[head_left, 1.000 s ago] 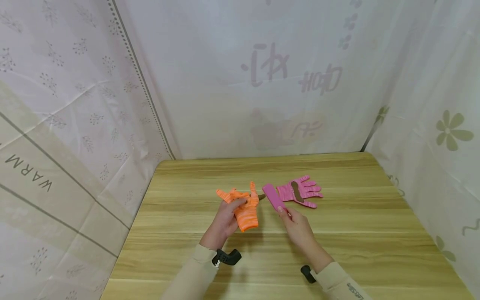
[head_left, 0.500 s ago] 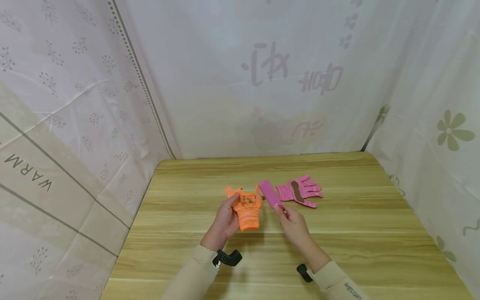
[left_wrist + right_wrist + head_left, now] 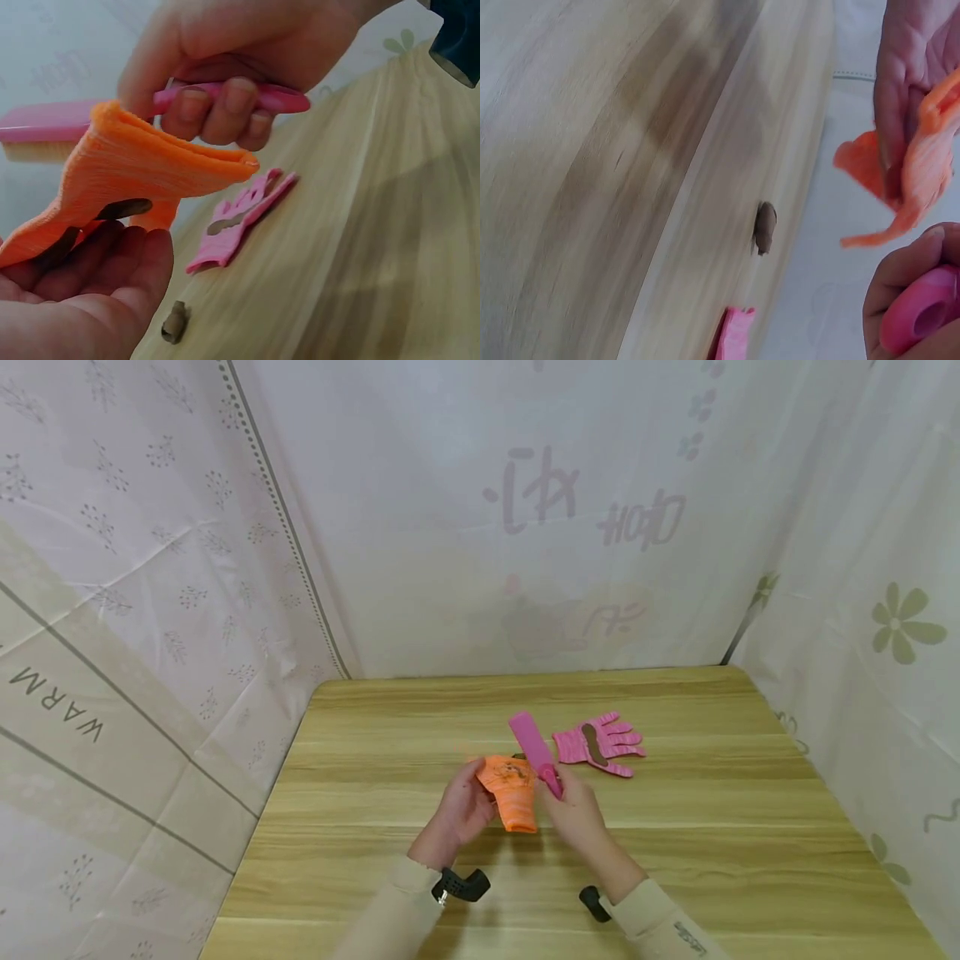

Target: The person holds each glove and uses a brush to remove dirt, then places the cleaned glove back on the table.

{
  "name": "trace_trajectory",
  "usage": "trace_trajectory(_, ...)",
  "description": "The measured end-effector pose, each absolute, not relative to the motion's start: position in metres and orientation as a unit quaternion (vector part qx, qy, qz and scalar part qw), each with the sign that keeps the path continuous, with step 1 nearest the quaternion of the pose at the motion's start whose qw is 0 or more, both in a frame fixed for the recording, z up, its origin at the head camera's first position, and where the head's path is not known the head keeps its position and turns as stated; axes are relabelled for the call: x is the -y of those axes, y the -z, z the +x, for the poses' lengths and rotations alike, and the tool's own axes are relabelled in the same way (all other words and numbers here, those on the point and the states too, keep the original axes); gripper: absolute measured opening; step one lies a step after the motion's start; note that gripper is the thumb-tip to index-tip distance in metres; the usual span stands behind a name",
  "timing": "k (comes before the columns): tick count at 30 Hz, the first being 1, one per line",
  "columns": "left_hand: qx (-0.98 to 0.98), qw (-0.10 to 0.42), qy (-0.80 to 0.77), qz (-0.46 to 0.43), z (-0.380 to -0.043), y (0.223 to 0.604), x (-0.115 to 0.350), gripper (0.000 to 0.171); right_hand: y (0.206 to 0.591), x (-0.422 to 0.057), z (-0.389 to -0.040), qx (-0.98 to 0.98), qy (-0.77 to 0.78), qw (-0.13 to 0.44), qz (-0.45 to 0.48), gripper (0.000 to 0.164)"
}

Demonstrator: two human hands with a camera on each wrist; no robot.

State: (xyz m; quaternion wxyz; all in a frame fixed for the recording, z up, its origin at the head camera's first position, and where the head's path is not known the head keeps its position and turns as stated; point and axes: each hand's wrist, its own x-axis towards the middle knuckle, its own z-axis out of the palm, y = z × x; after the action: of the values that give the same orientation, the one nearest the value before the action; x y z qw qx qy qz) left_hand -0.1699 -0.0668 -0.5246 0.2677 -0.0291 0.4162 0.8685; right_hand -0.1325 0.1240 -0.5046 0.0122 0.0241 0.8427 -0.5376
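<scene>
My left hand [image 3: 459, 810] holds an orange striped knit glove [image 3: 516, 797] above the table, its cuff toward me. Dark smudges show on the glove's upper side in the head view. From the left wrist, the fingers [image 3: 105, 262] lie under the glove by a brown patch. My right hand [image 3: 576, 814] grips the handle of a pink brush [image 3: 531, 743], close to the cuff. The brush head points up and left, and its pale bristles [image 3: 37, 151] face down. Part of the brush is hidden by the glove in the left wrist view.
A pink striped glove [image 3: 573, 745] with a brown patch lies flat on the wooden table [image 3: 675, 843], right of the brush. A small brown object [image 3: 765, 225] rests on the tabletop. Printed curtains [image 3: 420, 527] hang around the table; both wrists wear black devices [image 3: 465, 885].
The orange glove has shifted right and toward me, its fingers now out of sight in the head view. My right hand has moved left with the brush, up to the glove.
</scene>
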Motion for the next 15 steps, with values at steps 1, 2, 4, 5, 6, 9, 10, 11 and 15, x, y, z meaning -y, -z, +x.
trace_trajectory(1,-0.42,0.274,-0.865,-0.026,-0.169,0.526,0.066,0.034,0.505,-0.122,-0.132,-0.842,0.539,0.013,0.023,0.016)
trace_trajectory(2,-0.421,0.279,-0.862,-0.022,-0.168,0.527,0.064,0.037,0.506,-0.121,-0.132,-0.842,0.54,0.013,0.021,0.016)
trace_trajectory(4,-0.425,0.287,-0.858,-0.017,-0.166,0.529,0.061,0.043,0.507,-0.117,-0.132,-0.841,0.541,0.016,0.018,0.017)
trace_trajectory(5,-0.424,0.29,-0.858,-0.017,-0.166,0.53,0.059,0.045,0.508,-0.115,-0.132,-0.842,0.539,0.015,0.016,0.018)
trace_trajectory(6,-0.422,0.293,-0.858,-0.016,-0.165,0.53,0.057,0.047,0.51,-0.114,-0.132,-0.844,0.536,0.015,0.014,0.019)
trace_trajectory(9,-0.415,0.299,-0.859,-0.007,-0.162,0.531,0.052,0.052,0.512,-0.11,-0.131,-0.842,0.538,0.022,0.008,0.023)
trace_trajectory(10,-0.41,0.301,-0.861,-0.003,-0.162,0.531,0.05,0.053,0.513,-0.109,-0.131,-0.842,0.539,0.025,0.007,0.025)
trace_trajectory(11,-0.406,0.301,-0.863,0.001,-0.161,0.53,0.049,0.053,0.514,-0.108,-0.131,-0.841,0.54,0.029,0.008,0.026)
trace_trajectory(15,-0.391,0.298,-0.871,0.009,-0.159,0.529,0.042,0.05,0.515,-0.106,-0.13,-0.838,0.544,0.038,0.01,0.033)
